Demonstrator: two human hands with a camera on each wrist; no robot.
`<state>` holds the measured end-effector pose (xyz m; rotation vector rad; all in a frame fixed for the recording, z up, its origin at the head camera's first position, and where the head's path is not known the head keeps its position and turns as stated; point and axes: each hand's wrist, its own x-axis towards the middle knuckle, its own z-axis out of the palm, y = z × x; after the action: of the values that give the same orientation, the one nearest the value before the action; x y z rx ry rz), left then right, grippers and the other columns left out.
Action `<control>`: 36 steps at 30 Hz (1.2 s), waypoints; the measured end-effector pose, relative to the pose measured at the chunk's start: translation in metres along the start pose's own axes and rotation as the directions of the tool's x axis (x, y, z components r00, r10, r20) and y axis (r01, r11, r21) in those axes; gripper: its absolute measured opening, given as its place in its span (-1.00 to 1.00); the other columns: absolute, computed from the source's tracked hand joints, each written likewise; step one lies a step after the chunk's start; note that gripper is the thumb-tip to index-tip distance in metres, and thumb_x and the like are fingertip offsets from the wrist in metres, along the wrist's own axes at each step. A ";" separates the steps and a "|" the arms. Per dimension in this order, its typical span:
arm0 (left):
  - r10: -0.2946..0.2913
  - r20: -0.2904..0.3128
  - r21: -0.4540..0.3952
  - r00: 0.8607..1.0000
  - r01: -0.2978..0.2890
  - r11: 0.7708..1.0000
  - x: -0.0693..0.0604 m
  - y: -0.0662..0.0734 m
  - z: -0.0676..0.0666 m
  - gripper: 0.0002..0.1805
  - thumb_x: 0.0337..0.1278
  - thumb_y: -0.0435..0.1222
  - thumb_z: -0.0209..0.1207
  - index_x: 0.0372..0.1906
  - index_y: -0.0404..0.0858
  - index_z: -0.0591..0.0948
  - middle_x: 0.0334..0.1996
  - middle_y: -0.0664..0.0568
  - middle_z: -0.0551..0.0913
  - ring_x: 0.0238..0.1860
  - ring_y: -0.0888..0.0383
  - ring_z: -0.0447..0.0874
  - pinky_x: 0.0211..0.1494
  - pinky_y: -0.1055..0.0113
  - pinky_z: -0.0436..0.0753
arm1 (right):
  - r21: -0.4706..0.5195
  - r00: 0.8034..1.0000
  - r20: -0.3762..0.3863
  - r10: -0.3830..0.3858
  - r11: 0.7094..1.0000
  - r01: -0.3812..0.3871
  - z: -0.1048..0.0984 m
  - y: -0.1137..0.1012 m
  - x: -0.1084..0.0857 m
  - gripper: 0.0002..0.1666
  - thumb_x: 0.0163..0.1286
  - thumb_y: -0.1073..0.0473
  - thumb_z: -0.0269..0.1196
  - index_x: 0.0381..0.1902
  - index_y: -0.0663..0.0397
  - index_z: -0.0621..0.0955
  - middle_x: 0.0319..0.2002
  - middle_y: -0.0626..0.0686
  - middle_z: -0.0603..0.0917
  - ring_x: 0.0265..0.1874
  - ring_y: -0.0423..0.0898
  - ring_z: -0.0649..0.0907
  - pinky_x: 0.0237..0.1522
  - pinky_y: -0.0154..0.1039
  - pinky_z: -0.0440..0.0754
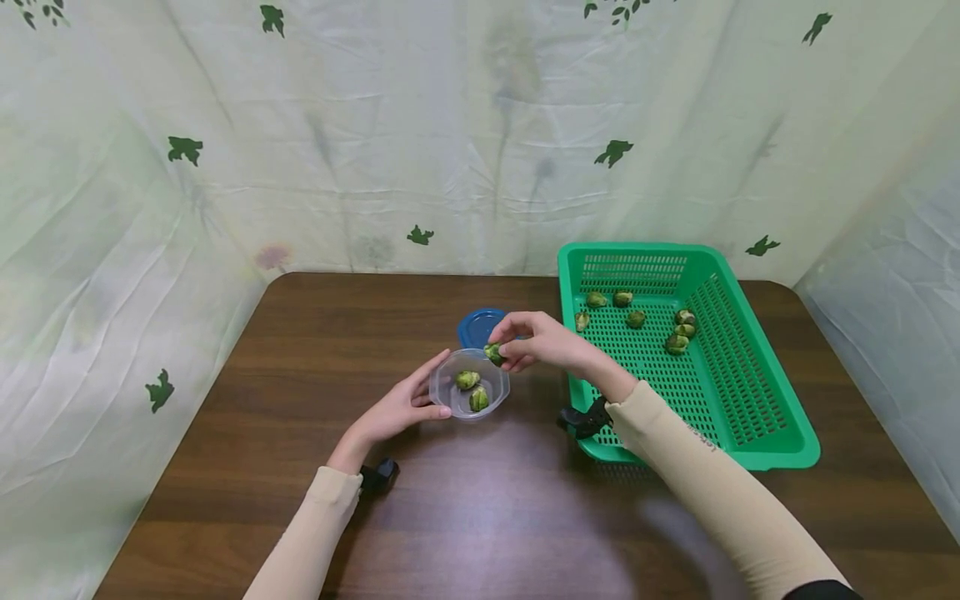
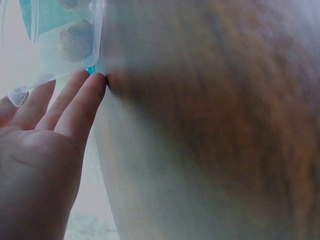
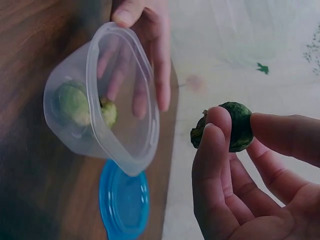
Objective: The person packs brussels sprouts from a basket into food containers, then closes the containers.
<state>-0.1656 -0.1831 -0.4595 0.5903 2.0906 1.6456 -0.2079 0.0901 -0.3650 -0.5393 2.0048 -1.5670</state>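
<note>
In the head view, my left hand (image 1: 392,410) holds a clear plastic container (image 1: 498,400) by its side, the thumb near the rim and the fingers spread along the outer wall. Two Brussels sprouts (image 1: 478,400) lie inside it. My right hand (image 1: 542,340) is just over the container's far right edge. Between thumb and fingertips it pinches a green Brussels sprout (image 3: 241,126), seen closely in the right wrist view and apart from the container. The left wrist view shows the left fingers (image 2: 82,107) against the container's wall.
A blue lid (image 1: 476,327) lies on the brown table (image 1: 360,317) behind the container. To the right stands a green perforated basket (image 1: 776,408) with several Brussels sprouts (image 1: 636,319) in it, under the right forearm. A patterned curtain (image 1: 450,150) hangs behind the table.
</note>
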 end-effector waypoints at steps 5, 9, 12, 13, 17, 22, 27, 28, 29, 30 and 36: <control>0.009 0.004 -0.020 1.000 -0.009 1.000 0.000 -0.002 0.000 -0.05 0.19 -0.40 0.24 0.53 -0.19 -0.09 0.49 -0.14 -0.08 0.34 -0.21 0.21 0.17 0.20 0.47 | -0.059 0.999 0.038 0.022 0.998 -0.020 0.012 0.002 0.011 -0.79 0.34 0.40 0.13 -0.07 0.36 0.54 -0.22 0.18 0.59 -0.28 0.19 0.67 -0.20 -0.04 0.66; -0.003 0.009 -0.042 1.000 0.003 0.999 0.000 -0.004 0.000 -0.05 0.20 -0.38 0.25 0.54 -0.14 -0.09 0.49 -0.11 -0.08 0.32 -0.22 0.24 0.12 0.24 0.51 | -0.075 0.996 0.079 0.032 0.997 -0.026 0.020 0.004 0.017 -0.79 0.34 0.42 0.11 -0.08 0.39 0.53 -0.22 0.18 0.57 -0.31 0.15 0.68 -0.17 0.01 0.65; -0.017 0.010 -0.046 1.000 0.018 0.999 -0.001 -0.004 0.000 -0.05 0.20 -0.35 0.25 0.54 -0.09 -0.08 0.49 -0.11 -0.06 0.31 -0.21 0.27 0.11 0.23 0.52 | -0.079 0.994 0.100 0.042 0.996 -0.034 0.025 0.007 0.021 -0.80 0.33 0.43 0.10 -0.09 0.40 0.52 -0.22 0.17 0.57 -0.31 0.17 0.68 -0.14 0.07 0.63; -0.023 0.009 -0.046 1.000 0.024 0.999 -0.001 -0.004 0.000 -0.05 0.20 -0.34 0.26 0.54 -0.07 -0.07 0.48 -0.11 -0.05 0.31 -0.21 0.28 0.11 0.22 0.53 | -0.081 0.994 0.104 0.044 0.996 -0.035 0.026 0.007 0.022 -0.80 0.33 0.44 0.09 -0.10 0.40 0.53 -0.22 0.17 0.57 -0.30 0.18 0.67 -0.14 0.08 0.62; -0.027 0.015 -0.051 1.000 0.028 0.998 -0.002 -0.003 -0.001 -0.05 0.21 -0.32 0.25 0.54 -0.04 -0.08 0.48 -0.14 -0.04 0.31 -0.20 0.28 0.12 0.19 0.52 | -0.099 0.993 0.112 0.047 0.994 -0.036 0.033 0.012 0.026 -0.81 0.33 0.44 0.09 -0.12 0.39 0.54 -0.23 0.17 0.57 -0.30 0.21 0.68 -0.16 0.07 0.63; -0.021 0.019 -0.054 1.000 0.022 0.998 -0.002 -0.002 -0.001 -0.05 0.21 -0.33 0.25 0.54 -0.04 -0.08 0.48 -0.11 -0.04 0.31 -0.19 0.28 0.13 0.20 0.51 | -0.133 0.991 0.121 0.060 0.990 -0.044 0.040 0.014 0.031 -0.82 0.34 0.44 0.10 -0.14 0.38 0.57 -0.24 0.16 0.59 -0.29 0.19 0.69 -0.18 0.04 0.64; -0.031 0.020 -0.054 0.999 0.033 0.998 -0.002 -0.003 -0.001 -0.05 0.21 -0.32 0.25 0.54 -0.03 -0.08 0.48 -0.09 -0.05 0.31 -0.18 0.28 0.13 0.19 0.52 | -0.177 0.989 0.123 0.087 0.982 -0.064 0.045 0.013 0.032 -0.79 0.35 0.41 0.11 -0.10 0.39 0.58 -0.18 0.23 0.62 -0.25 0.16 0.69 -0.18 -0.03 0.66; -0.035 0.019 -0.055 0.999 0.036 0.998 -0.002 -0.003 -0.001 -0.05 0.21 -0.32 0.25 0.54 -0.02 -0.08 0.48 -0.10 -0.05 0.31 -0.18 0.27 0.13 0.19 0.52 | -0.181 0.988 0.124 0.090 0.981 -0.066 0.045 0.012 0.031 -0.78 0.35 0.40 0.11 -0.09 0.40 0.58 -0.15 0.26 0.61 -0.24 0.16 0.69 -0.18 -0.05 0.66; -0.038 0.018 -0.053 0.999 0.039 0.998 -0.002 -0.003 -0.001 -0.05 0.21 -0.32 0.25 0.54 -0.02 -0.08 0.48 -0.11 -0.05 0.32 -0.18 0.27 0.13 0.18 0.52 | -0.183 0.988 0.123 0.093 0.981 -0.069 0.044 0.011 0.030 -0.77 0.36 0.40 0.11 -0.08 0.42 0.57 -0.12 0.29 0.61 -0.22 0.16 0.69 -0.18 -0.06 0.66; -0.040 0.016 -0.053 0.999 0.041 0.998 -0.001 -0.003 -0.001 -0.05 0.21 -0.32 0.25 0.54 -0.02 -0.07 0.48 -0.11 -0.04 0.32 -0.18 0.27 0.13 0.18 0.52 | -0.182 0.988 0.123 0.091 0.981 -0.068 0.044 0.011 0.029 -0.76 0.36 0.39 0.10 -0.07 0.44 0.56 -0.10 0.32 0.60 -0.21 0.17 0.69 -0.18 -0.07 0.66; -0.041 0.008 -0.037 0.999 0.041 0.998 -0.001 -0.003 -0.001 -0.06 0.21 -0.32 0.25 0.54 -0.02 -0.07 0.48 -0.11 -0.04 0.32 -0.18 0.26 0.14 0.17 0.51 | -0.140 0.989 0.132 0.071 0.989 -0.052 0.036 0.010 0.023 -0.73 0.38 0.38 0.09 -0.04 0.50 0.52 -0.07 0.36 0.55 -0.19 0.21 0.67 -0.12 -0.01 0.63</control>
<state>-0.1653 -0.1850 -0.4625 0.5373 2.0482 1.6534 -0.2028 0.0513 -0.3848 -0.6143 2.0134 -1.3273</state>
